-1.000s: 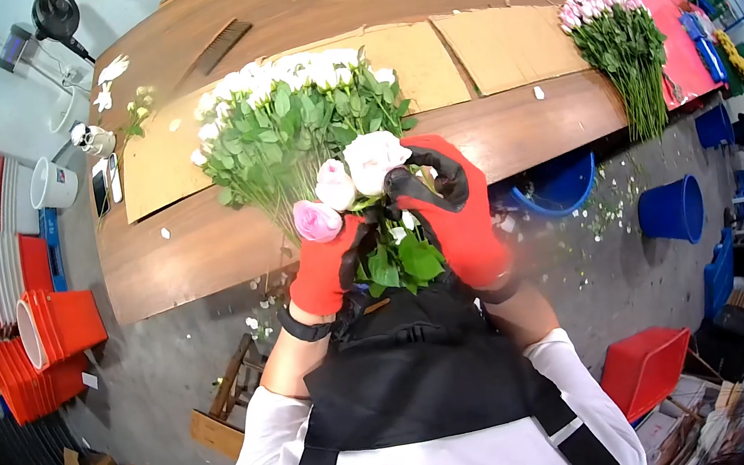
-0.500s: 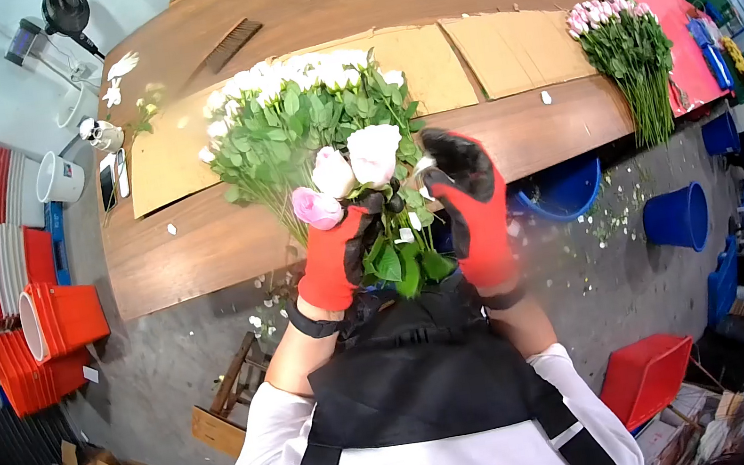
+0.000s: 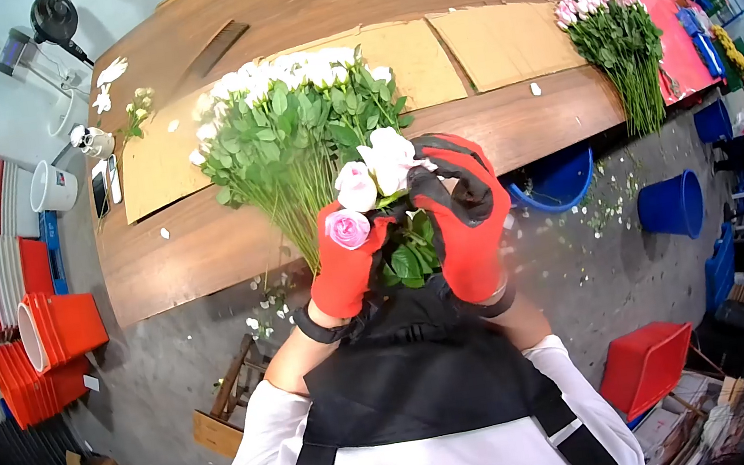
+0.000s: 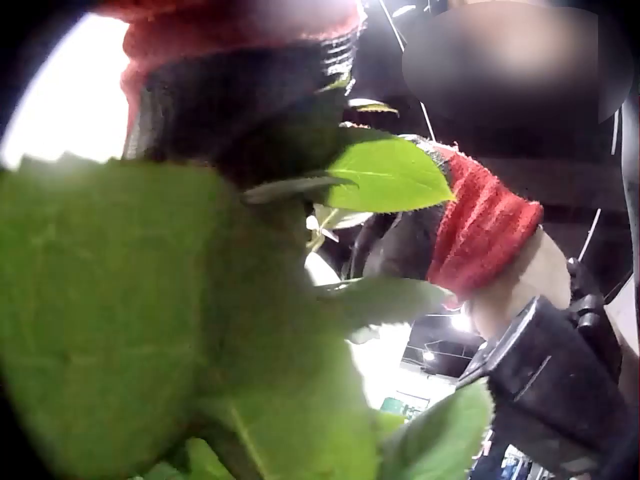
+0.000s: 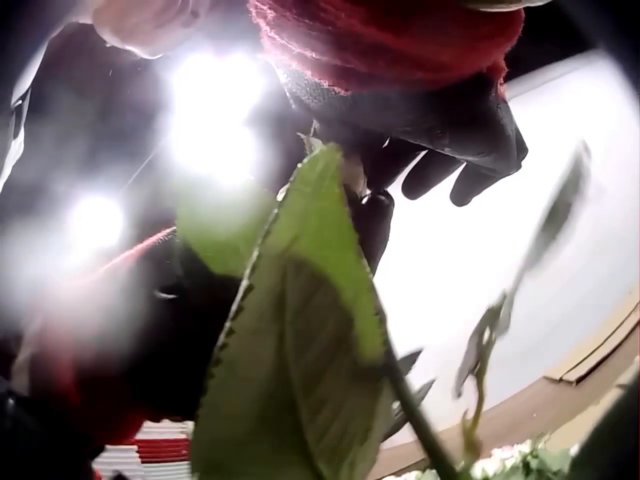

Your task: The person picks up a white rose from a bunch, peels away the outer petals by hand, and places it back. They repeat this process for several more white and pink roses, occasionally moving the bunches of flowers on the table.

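Roses (image 3: 355, 186) sit clamped in the left grip (image 3: 344, 263); the right grip (image 3: 467, 219), closure unclear, should work the white petals (image 3: 388, 160) gently.

Left hand (image 3: 341, 265), right hand (image 3: 466, 227): gloves (image 3: 465, 269) were red and black. Lower rose (image 3: 348, 228) was pink, upper rose (image 3: 389, 163) whitish; leaves (image 3: 408, 264) green.

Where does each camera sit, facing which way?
Head: on the head, looking forward and down at left hand, right hand, held roses and table; forearms and sleeves show.
Left wrist: on that wrist, facing close leaves; two gloves show in part.
Right wrist: on that wrist, facing a close leaf; glove fingers show.
Both wrist views share leaves and gloves.
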`<state>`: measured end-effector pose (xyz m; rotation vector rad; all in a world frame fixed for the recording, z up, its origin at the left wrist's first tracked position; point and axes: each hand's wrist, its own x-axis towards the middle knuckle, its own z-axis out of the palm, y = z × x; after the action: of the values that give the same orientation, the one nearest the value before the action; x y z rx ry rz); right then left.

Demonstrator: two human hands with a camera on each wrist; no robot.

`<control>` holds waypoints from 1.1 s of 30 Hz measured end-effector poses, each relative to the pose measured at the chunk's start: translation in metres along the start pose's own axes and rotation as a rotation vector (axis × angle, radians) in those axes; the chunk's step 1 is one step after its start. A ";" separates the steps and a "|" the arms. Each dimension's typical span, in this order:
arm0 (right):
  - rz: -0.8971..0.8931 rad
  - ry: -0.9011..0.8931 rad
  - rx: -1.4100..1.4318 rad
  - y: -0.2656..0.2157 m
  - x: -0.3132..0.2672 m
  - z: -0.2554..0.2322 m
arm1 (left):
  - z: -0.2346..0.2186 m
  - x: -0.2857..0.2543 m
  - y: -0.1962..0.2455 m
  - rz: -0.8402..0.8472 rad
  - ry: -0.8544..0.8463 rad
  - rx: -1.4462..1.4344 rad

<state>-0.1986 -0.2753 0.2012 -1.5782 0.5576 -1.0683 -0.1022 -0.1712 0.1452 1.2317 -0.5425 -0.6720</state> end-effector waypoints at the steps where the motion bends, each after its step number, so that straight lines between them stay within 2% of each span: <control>1: 0.067 0.025 0.095 0.001 -0.001 0.002 | 0.004 0.001 0.005 -0.005 0.001 -0.023; 4: 0.245 0.087 0.395 0.012 -0.008 0.010 | 0.003 0.002 0.011 -0.090 -0.028 -0.072; 6: 0.334 0.111 0.611 0.026 -0.016 0.013 | -0.003 0.001 -0.011 -0.009 0.010 -0.064; 10: 0.441 0.117 0.654 0.024 -0.011 0.015 | -0.009 0.002 -0.029 0.004 -0.012 0.012; 11: 0.512 0.084 0.751 0.015 -0.009 0.014 | -0.002 0.003 -0.019 0.000 0.045 -0.020; 14: 0.558 0.050 0.743 0.027 -0.012 0.004 | 0.008 0.004 0.008 -0.237 -0.059 -0.244; 15: 0.542 0.035 0.738 0.033 -0.012 0.001 | 0.009 0.007 0.009 -0.193 -0.068 -0.196; 17: 0.421 -0.008 0.727 0.043 -0.006 -0.003 | -0.003 0.008 -0.001 -0.112 -0.017 0.051; 18: 0.378 0.045 0.605 0.040 -0.005 -0.003 | -0.008 0.009 -0.005 -0.069 0.009 0.175; 19: 0.334 0.095 0.482 0.035 -0.005 -0.003 | -0.007 0.012 -0.010 0.155 0.076 0.181; 21: 0.199 0.178 0.261 0.018 -0.003 -0.004 | -0.007 0.008 -0.004 0.075 0.108 0.037; 23: 0.036 0.031 0.051 0.012 -0.002 -0.012 | -0.005 0.002 -0.008 0.034 0.161 -0.007; 25: -0.090 -0.087 -0.190 -0.002 -0.001 -0.016 | 0.002 -0.001 -0.016 0.129 0.211 0.136; 27: -0.120 -0.056 -0.275 -0.008 -0.001 -0.008 | 0.006 -0.002 -0.016 0.191 0.197 0.237; 29: -0.175 0.039 -0.333 -0.004 -0.003 0.003 | 0.017 -0.001 0.001 0.197 0.187 0.161; 31: -0.383 0.058 -0.399 0.008 -0.004 0.000 | 0.020 -0.002 0.003 0.205 0.189 0.109; 32: -0.487 0.067 -0.432 0.014 -0.004 -0.002 | 0.016 -0.003 0.002 0.162 0.153 0.174; 33: -0.441 0.031 -0.265 0.019 -0.006 -0.002 | 0.010 -0.003 0.002 0.121 0.117 0.239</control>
<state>-0.2000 -0.2769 0.1814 -1.9777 0.3898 -1.3912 -0.1109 -0.1757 0.1495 1.4395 -0.6069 -0.4384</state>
